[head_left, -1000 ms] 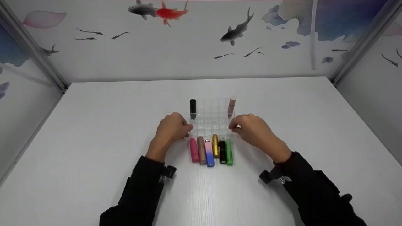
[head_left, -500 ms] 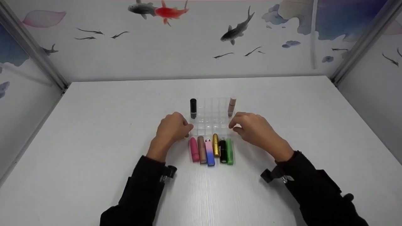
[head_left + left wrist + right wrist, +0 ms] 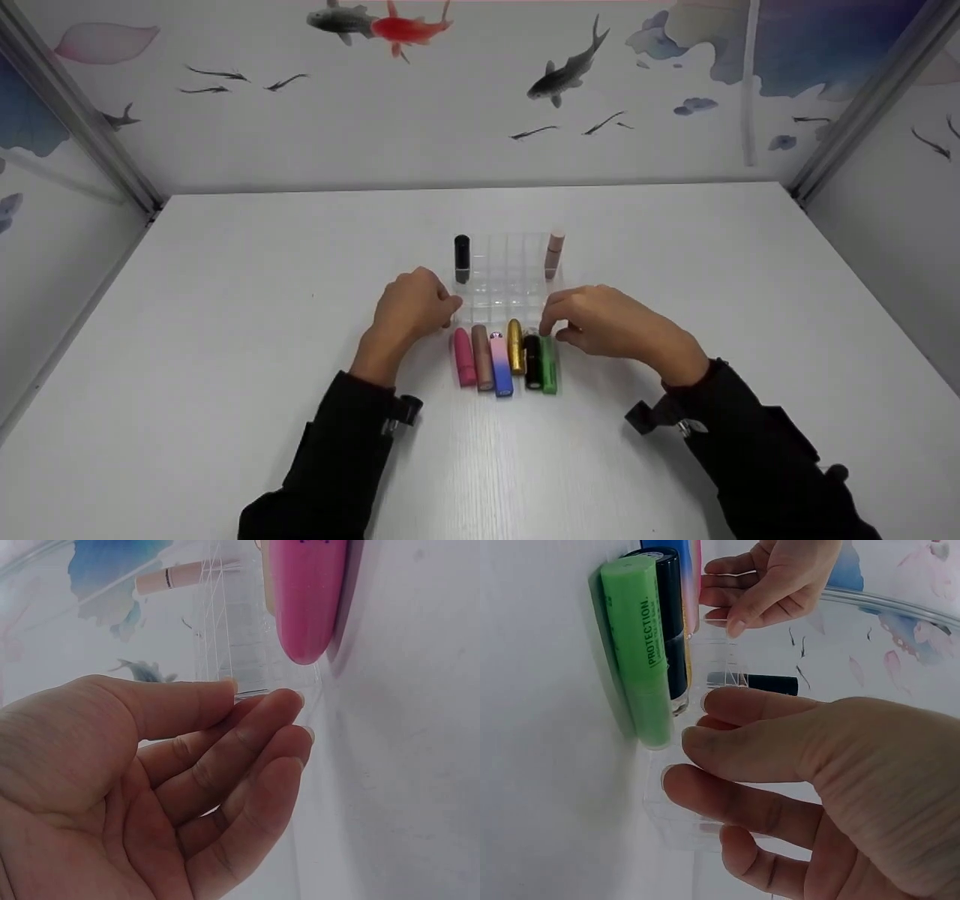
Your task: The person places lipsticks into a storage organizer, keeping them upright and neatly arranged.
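A clear divided lipstick organizer [image 3: 499, 289] sits mid-table, a black tube [image 3: 462, 259] upright at its back left and a pale pink tube [image 3: 554, 255] at its back right. My left hand [image 3: 415, 301] pinches the organizer's front left edge between thumb and fingertips. In front lie a pink tube [image 3: 464, 358], a brown tube [image 3: 482, 358], a pink-to-blue tube [image 3: 500, 365], a gold tube [image 3: 515, 347], a black tube [image 3: 532, 363] and a green lip balm [image 3: 635, 637]. My right hand [image 3: 604, 321] is over the green balm's far end, fingers loosely bent, apart, holding nothing.
The white table [image 3: 262, 315] is bounded by a patterned back wall [image 3: 450, 135] and side walls with metal corner posts [image 3: 847, 105]. Both black sleeves [image 3: 322, 450] carry wrist cameras [image 3: 409, 409] low over the table.
My right hand has left the organizer's right edge and come toward me, to the far end of the green lip balm. The left hand and the tubes stay put.
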{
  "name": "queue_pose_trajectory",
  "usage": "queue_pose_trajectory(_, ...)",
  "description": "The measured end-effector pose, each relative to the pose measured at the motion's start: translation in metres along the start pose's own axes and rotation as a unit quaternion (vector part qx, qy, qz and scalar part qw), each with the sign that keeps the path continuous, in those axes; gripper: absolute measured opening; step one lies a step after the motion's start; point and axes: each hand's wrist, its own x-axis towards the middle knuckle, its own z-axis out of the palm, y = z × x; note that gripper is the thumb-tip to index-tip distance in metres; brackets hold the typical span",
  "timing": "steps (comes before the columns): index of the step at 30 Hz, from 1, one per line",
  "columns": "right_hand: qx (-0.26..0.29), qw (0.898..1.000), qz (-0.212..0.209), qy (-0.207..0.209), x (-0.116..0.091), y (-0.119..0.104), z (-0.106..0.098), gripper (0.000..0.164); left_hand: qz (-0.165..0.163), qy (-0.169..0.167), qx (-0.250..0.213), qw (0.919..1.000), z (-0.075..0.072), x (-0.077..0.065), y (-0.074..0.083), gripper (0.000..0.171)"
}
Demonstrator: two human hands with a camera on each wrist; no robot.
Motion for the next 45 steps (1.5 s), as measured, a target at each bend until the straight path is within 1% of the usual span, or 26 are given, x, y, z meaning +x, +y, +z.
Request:
queue_pose_trajectory(4, 0.01, 1.0, 0.0, -0.018, 0.001, 0.0017, 0.0033, 0.024, -0.005, -0.001, -0.002, 1.0, -0.0001, 0.0, 0.0005, 0.028)
queue_pose_trajectory(18, 0.008, 0.999, 0.018, -0.035, 0.001, 0.004, 0.0054, 0.029, -0.014, -0.002, -0.004, 0.9999, 0.0008, 0.0012, 0.0008, 0.028)
queue_pose_trajectory(22, 0.006, 0.999, 0.019, -0.034, 0.0006, 0.005, 0.0062, 0.029, -0.012, -0.001, -0.005, 0.9999, 0.0008, 0.0009, 0.001, 0.028)
queue_pose_trajectory(29, 0.0, 0.999, 0.011, -0.033, -0.0001, 0.0072, 0.0084, 0.034, 0.012, 0.013, 0.0, 0.9998, -0.0003, -0.0011, -0.0005, 0.028)
queue_pose_trajectory(34, -0.006, 0.999, 0.008, -0.041, -0.0003, 0.0068, 0.0079, 0.034, 0.005, 0.004, -0.005, 1.0, -0.0008, -0.0011, 0.0003, 0.028)
queue_pose_trajectory(38, -0.009, 0.999, 0.006, -0.04, -0.0004, 0.0067, 0.0073, 0.033, -0.001, 0.001, -0.006, 1.0, -0.0012, -0.0009, 0.0009, 0.028)
queue_pose_trajectory(45, -0.015, 0.998, 0.023, -0.048, -0.0008, 0.0072, 0.0068, 0.034, -0.008, -0.002, -0.007, 0.9999, -0.0006, -0.0011, 0.0015, 0.028)
